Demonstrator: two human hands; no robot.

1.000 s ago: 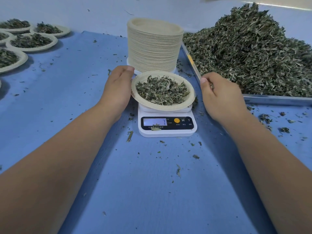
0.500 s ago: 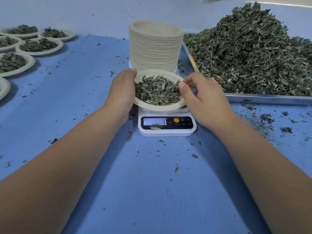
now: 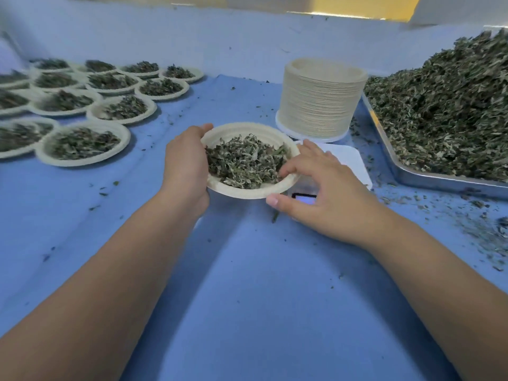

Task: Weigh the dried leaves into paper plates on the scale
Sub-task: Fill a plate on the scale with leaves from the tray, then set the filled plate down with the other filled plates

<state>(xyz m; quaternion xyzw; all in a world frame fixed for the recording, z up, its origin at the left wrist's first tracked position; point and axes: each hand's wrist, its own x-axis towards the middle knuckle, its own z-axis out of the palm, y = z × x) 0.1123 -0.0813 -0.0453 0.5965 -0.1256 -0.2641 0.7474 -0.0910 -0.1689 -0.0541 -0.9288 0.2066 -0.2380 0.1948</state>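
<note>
Right now the plate (image 3: 247, 193) with its portion of dried leaves (image 3: 244, 160) is off the scale (image 3: 346, 160), held just left of it above the blue cloth (image 3: 247, 270). Your left hand (image 3: 184, 166) grips the plate's left rim, fingers curled under and thumb over the edge. Your right hand (image 3: 330, 193) reaches to the right rim with fingers loosely spread. The index fingertip (image 3: 284, 169) touches the edge by the leaves, and the thumb lies near the front rim. You cannot tell whether that hand pinches the plate or only steadies it.

Watch the tilt. The plate is thin and shallow, so a one-sided grip could bend the rim and spill leaves, spoiling the measured weight. The filled plates (image 3: 82, 162) on the left sit close together, some touching. Setting this one down carelessly could knock a neighbour.

Beyond the scale stands the stack of empty plates (image 3: 320, 105), and the tray (image 3: 439, 181) with the big heap (image 3: 445, 105) lies to the right.

Your right hand covers most of the scale's front. Only a sliver of the display (image 3: 303, 199) shows, with no figure readable. The far filled plates are blurred, and the tray is cut off at the right.
</note>
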